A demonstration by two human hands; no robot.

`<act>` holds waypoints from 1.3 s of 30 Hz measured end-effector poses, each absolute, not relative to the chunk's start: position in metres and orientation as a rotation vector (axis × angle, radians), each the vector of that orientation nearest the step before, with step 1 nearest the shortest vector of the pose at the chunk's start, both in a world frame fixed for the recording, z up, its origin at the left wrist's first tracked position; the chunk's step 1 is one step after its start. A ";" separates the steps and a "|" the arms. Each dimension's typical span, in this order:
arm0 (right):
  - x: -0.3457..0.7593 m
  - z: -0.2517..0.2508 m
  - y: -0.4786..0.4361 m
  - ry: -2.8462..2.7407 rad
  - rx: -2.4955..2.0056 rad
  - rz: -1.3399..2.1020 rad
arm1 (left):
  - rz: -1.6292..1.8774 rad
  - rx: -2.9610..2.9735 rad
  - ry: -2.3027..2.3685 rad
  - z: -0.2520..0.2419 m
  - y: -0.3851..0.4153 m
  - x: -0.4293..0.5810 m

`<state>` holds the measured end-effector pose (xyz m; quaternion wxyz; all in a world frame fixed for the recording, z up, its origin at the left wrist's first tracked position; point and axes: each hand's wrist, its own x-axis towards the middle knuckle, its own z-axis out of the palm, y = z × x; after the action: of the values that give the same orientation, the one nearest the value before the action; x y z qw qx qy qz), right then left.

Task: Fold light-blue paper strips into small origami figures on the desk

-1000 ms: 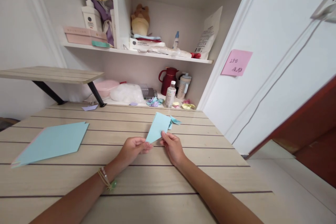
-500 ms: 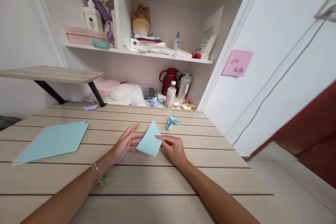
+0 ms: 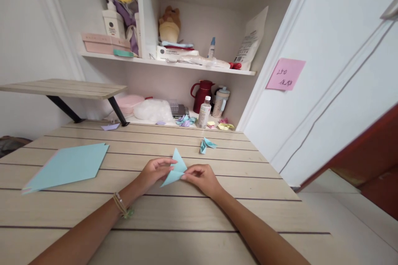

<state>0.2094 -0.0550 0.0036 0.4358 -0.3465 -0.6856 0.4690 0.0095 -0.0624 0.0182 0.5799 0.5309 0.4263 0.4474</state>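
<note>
A small light-blue folded paper (image 3: 175, 170) sits just above the wooden table (image 3: 155, 211) in the middle of the view. My left hand (image 3: 154, 172) pinches its left side with curled fingers. My right hand (image 3: 199, 178) pinches its right edge. The paper forms a pointed shape, tip up. A finished small blue folded piece (image 3: 207, 145) lies on the table a little beyond my right hand.
A stack of light-blue paper sheets (image 3: 70, 165) lies at the left of the table. At the back stand a red jug (image 3: 202, 95), a small bottle (image 3: 204, 112) and coloured folded papers (image 3: 185, 121). A raised wooden shelf (image 3: 62, 87) sits back left; a white door (image 3: 326, 70) is at the right.
The paper came down from upright to the table, my left hand opened flat beside it, and now both hands pinch it, folded into a narrower pointed shape.
</note>
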 end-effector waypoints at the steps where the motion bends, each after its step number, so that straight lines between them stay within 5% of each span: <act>1: 0.209 0.001 -0.054 -1.658 -0.905 1.176 | 1.038 1.235 0.981 0.019 -0.063 0.010; 18: 0.203 0.001 -0.047 -1.225 -0.823 1.533 | 1.219 1.305 0.986 0.010 -0.060 0.018; 39: 0.202 0.000 -0.047 -1.215 -0.856 1.465 | 1.248 1.349 0.970 0.007 -0.060 0.022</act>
<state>0.2018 -0.0472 -0.0003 0.5032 -0.3544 -0.5031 0.6067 0.0218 -0.0603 0.0073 0.5072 0.5596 0.4023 0.5175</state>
